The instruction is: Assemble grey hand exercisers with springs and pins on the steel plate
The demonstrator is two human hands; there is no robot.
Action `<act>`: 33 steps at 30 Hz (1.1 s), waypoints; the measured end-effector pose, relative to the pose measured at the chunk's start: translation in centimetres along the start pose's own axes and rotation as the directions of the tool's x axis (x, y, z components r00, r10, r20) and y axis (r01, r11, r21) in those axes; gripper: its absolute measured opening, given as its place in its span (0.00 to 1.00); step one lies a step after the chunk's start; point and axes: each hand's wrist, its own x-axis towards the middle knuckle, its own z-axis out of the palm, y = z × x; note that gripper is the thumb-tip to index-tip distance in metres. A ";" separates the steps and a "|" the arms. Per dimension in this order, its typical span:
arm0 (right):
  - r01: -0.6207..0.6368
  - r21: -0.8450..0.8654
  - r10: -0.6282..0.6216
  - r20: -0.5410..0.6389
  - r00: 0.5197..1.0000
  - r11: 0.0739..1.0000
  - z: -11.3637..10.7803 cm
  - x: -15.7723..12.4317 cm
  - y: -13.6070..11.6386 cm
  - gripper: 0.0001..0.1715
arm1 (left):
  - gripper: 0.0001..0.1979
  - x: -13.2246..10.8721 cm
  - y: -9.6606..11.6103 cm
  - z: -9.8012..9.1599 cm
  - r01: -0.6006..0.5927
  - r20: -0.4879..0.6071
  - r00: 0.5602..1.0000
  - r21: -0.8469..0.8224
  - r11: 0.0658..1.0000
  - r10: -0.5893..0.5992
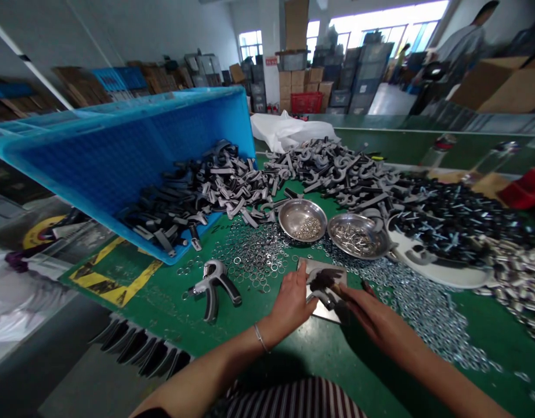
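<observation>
My left hand (293, 299) is closed on a grey plastic handle piece (323, 299) over a square metal plate (337, 313), thumb and fingers at its left side. My right hand (372, 313) is closed on the brownish handle of what looks like a hammer (324, 280). Its dark head is smeared by motion, just above the plate and the piece. To the left of my hands, an assembled hand gripper (215, 287) with a spring lies on the green table.
A tipped blue crate (132, 145) spills grey handle pieces (237, 191). Two steel bowls (289, 223) (358, 252) hold small metal parts. Loose rings (259, 249), nuts (424, 302) and dark screw knobs (463, 220) lie around. A person (459, 52) is at the back right.
</observation>
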 end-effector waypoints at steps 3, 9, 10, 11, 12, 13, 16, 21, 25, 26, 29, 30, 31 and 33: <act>-0.295 0.210 0.292 0.047 0.955 0.932 -1.1 -1.1 0.3 0.24 | 0.43 0.7 0.1 -0.7 0.012 0.010 1.000 -0.051 0.999 -0.012; -0.623 0.135 0.634 -0.266 0.727 0.771 -4.5 -6.1 6.4 0.33 | 0.27 2.9 0.1 -3.5 0.302 0.179 0.952 -0.402 0.864 -0.249; -0.617 0.001 0.587 -0.312 0.747 0.787 -4.8 -6.6 7.8 0.32 | 0.27 3.0 0.0 -3.8 0.283 0.130 0.959 -0.371 0.885 -0.252; -0.583 -0.146 0.510 -0.348 0.786 0.799 -4.9 -6.9 9.0 0.30 | 0.26 3.1 -0.1 -4.1 0.240 0.064 0.971 -0.314 0.919 -0.232; -0.522 -0.286 0.411 -0.367 0.835 0.804 -4.7 -7.0 10.0 0.29 | 0.25 3.0 -0.3 -4.2 0.190 0.006 0.981 -0.244 0.951 -0.194; -0.436 -0.410 0.302 -0.351 0.886 0.801 -4.4 -6.8 10.5 0.29 | 0.24 2.9 -0.5 -4.2 0.140 -0.025 0.989 -0.179 0.974 -0.146; -0.132 -0.570 0.080 -0.116 0.990 0.811 -2.5 -5.2 10.7 0.37 | 0.18 2.3 -0.9 -4.1 0.006 0.014 1.000 -0.075 0.997 -0.005; 0.139 -0.485 -0.060 0.175 0.983 0.863 -0.7 -3.0 10.6 0.33 | 0.21 2.1 -1.0 -4.1 -0.081 0.105 0.991 -0.020 0.997 0.082; 0.015 -0.401 -0.011 0.013 1.000 0.916 -0.6 -2.7 10.2 0.30 | 0.29 2.6 -0.9 -3.9 -0.106 0.201 0.975 0.051 0.993 0.094; -0.027 -0.361 0.011 -0.047 0.999 0.932 -0.3 -2.6 9.8 0.28 | 0.30 2.7 -0.9 -3.7 -0.106 0.220 0.972 0.066 0.992 0.089; -0.106 -0.320 0.063 -0.143 0.988 0.941 0.9 -1.6 7.8 0.18 | 0.27 3.4 -0.6 -3.1 -0.125 0.234 0.967 0.087 0.988 0.102; -0.135 -0.356 0.087 -0.148 0.985 0.925 1.3 -1.0 7.0 0.16 | 0.25 3.7 -0.4 -2.9 -0.135 0.230 0.967 0.085 0.987 0.113; -0.170 -0.418 0.116 -0.151 0.982 0.892 1.8 -0.4 6.4 0.14 | 0.23 4.1 -0.2 -2.7 -0.142 0.223 0.967 0.086 0.986 0.120; -0.229 -0.553 0.174 -0.152 0.973 0.801 2.4 1.0 5.3 0.11 | 0.17 4.9 0.2 -2.5 -0.140 0.203 0.972 0.114 0.984 0.115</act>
